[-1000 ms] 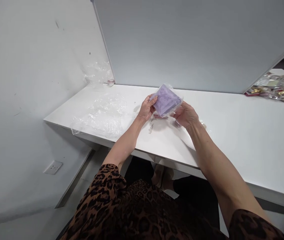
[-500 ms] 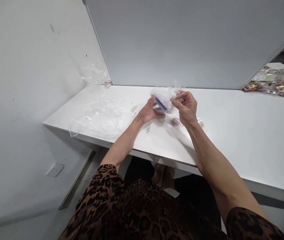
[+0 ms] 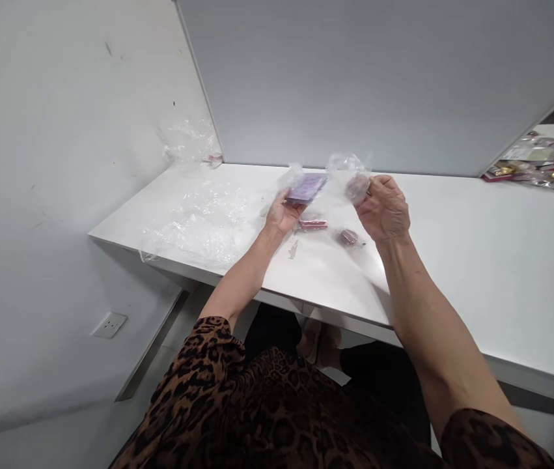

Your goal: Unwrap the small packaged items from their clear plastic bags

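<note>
My left hand [image 3: 282, 213] is closed around a flat purple packet [image 3: 307, 187], which has loose clear plastic at its upper left. To the right, my right hand [image 3: 385, 207] pinches a crinkled clear plastic bag [image 3: 346, 170]. Something pinkish shows through this bag; whether it is an item or fingertips I cannot tell. Just below the purple packet, a flat red-edged packet [image 3: 313, 223] in clear wrap lies on the white table [image 3: 457, 260]. A small dark pink item [image 3: 348, 238] in clear plastic rests below my right hand.
Crumpled clear plastic bags [image 3: 198, 225] spread over the table's left part, with more clear plastic [image 3: 189, 143] in the back corner. A grey panel [image 3: 355, 85] stands along the back edge. Several bagged items [image 3: 545, 163] lie at the far right.
My hands have moved apart, my right hand drawing clear plastic to the right. The purple packet now lies flatter and shows its face. The red-edged packet has come into view below it.
</note>
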`<action>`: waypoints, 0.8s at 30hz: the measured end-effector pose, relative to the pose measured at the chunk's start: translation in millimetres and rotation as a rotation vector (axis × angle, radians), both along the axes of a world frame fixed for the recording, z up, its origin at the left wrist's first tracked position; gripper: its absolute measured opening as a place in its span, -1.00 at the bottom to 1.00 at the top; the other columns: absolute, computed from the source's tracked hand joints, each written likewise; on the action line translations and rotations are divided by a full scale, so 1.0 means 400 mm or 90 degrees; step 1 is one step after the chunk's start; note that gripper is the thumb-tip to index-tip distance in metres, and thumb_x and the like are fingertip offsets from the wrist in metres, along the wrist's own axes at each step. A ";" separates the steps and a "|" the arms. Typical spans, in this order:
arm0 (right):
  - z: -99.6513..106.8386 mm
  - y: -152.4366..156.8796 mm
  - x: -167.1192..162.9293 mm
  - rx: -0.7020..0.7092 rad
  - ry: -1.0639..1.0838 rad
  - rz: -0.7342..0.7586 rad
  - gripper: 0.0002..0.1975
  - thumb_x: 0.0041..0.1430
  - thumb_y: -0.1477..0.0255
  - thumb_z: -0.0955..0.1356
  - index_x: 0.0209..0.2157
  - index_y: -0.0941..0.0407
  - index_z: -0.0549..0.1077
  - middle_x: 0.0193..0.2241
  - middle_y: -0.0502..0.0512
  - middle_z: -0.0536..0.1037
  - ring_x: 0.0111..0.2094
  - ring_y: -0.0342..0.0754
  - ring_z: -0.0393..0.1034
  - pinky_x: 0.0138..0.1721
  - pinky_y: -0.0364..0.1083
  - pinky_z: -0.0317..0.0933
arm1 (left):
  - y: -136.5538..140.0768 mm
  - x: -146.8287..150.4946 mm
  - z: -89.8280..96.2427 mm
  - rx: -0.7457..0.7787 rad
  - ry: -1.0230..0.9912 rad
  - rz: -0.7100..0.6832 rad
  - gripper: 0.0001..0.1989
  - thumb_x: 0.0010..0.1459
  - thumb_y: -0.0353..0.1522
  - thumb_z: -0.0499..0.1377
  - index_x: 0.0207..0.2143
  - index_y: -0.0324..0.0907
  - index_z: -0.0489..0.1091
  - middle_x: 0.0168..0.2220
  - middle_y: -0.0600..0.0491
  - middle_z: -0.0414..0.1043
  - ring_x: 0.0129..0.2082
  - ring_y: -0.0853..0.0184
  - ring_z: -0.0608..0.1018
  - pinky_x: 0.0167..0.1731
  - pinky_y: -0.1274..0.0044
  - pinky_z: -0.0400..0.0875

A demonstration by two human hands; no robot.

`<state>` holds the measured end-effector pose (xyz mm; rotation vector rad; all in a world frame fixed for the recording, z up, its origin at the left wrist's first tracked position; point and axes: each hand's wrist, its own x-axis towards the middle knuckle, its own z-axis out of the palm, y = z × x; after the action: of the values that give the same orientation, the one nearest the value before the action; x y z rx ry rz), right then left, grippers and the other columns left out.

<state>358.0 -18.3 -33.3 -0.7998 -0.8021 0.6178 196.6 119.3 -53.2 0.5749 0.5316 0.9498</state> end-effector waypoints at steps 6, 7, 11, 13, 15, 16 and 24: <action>-0.009 -0.022 0.045 -0.059 -0.075 0.028 -0.51 0.15 -0.21 0.37 -0.40 -0.06 0.46 -0.53 0.02 0.37 -0.41 0.05 0.46 -0.39 0.08 0.40 | 0.015 -0.013 0.010 -0.022 0.001 0.007 -0.87 0.33 -0.34 0.18 -0.30 -0.17 0.47 -0.29 0.03 0.64 0.00 0.27 0.67 0.06 0.44 0.56; -0.012 -0.017 0.053 -0.052 -0.076 -0.018 -0.55 0.16 -0.17 0.37 -0.39 -0.06 0.46 -0.48 0.03 0.41 -0.35 0.06 0.49 -0.34 0.09 0.41 | 0.013 -0.013 0.010 -0.020 0.001 -0.011 -0.86 0.33 -0.34 0.18 -0.31 -0.17 0.47 -0.33 0.03 0.63 -0.03 0.27 0.68 0.06 0.44 0.56; -0.015 0.000 0.058 -0.057 -0.089 -0.162 -0.70 0.08 0.07 0.50 -0.29 -0.03 0.51 -0.22 0.03 0.56 -0.13 0.04 0.50 -0.13 0.05 0.42 | 0.001 -0.011 0.011 -0.012 0.013 -0.083 -0.82 0.35 -0.33 0.15 -0.33 -0.18 0.44 -0.41 0.04 0.59 -0.14 0.26 0.70 0.07 0.41 0.56; -0.015 0.002 0.042 -0.083 -0.139 -0.157 -0.64 0.02 0.12 0.55 -0.21 -0.02 0.53 -0.12 0.05 0.57 -0.02 0.06 0.48 -0.05 0.06 0.41 | -0.009 -0.010 0.008 0.004 0.036 -0.131 -0.85 0.34 -0.32 0.19 -0.31 -0.19 0.45 -0.38 0.02 0.59 -0.16 0.23 0.70 0.08 0.37 0.56; -0.019 0.004 0.021 -0.108 -0.210 -0.092 -0.53 -0.08 0.14 0.62 -0.14 -0.04 0.54 -0.04 0.06 0.57 0.08 0.10 0.44 -0.02 0.07 0.41 | -0.020 -0.007 0.003 0.038 0.061 -0.188 -0.88 0.30 -0.32 0.25 -0.27 -0.20 0.46 -0.37 0.02 0.59 -0.22 0.23 0.69 0.07 0.34 0.55; -0.024 0.006 0.011 -0.118 -0.240 -0.053 -0.47 -0.14 0.16 0.65 -0.12 -0.05 0.54 -0.02 0.05 0.57 0.09 0.10 0.43 -0.02 0.05 0.42 | -0.026 -0.005 0.000 0.062 0.072 -0.218 -0.89 0.29 -0.34 0.27 -0.26 -0.21 0.47 -0.38 0.02 0.58 -0.27 0.25 0.67 0.06 0.34 0.55; -0.070 0.052 0.013 -0.175 0.003 -0.108 -0.59 0.06 0.29 0.58 -0.54 0.08 0.32 -0.56 -0.08 0.28 -0.54 -0.21 0.13 -0.54 -0.17 0.16 | -0.061 -0.006 -0.006 0.183 0.123 -0.387 -0.86 0.19 -0.40 0.40 -0.28 -0.27 0.52 -0.38 0.07 0.57 -0.41 0.41 0.56 -0.14 0.47 0.42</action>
<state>363.2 2.6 -61.4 -1.1051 -0.6437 0.5851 194.1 95.0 -55.8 1.0249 0.3561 0.3910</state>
